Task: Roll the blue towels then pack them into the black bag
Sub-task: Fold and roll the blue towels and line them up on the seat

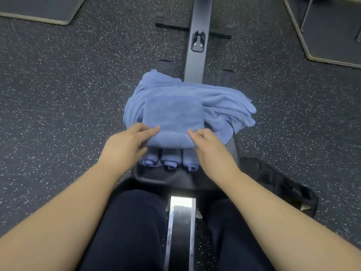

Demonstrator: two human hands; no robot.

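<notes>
Both hands, left [127, 142] and right [210, 145], grip folded blue towel [172, 118]; black bag [279, 184] contents unclear.

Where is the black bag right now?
In the head view, the black bag lies on the speckled floor at lower right, just beyond the person's right forearm, beside the black seat holding the rolled towels.

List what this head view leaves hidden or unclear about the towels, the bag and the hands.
- Loose blue towels: their count is unclear; they lie bunched, partly under the folded towel.
- Rolled towels: three ends show; the rest is covered by the folded towel and both hands.
- Black bag: the right forearm hides its near side; the opening and contents cannot be made out.
- Left hand, right hand: whether they pinch or just press is unclear.
</notes>
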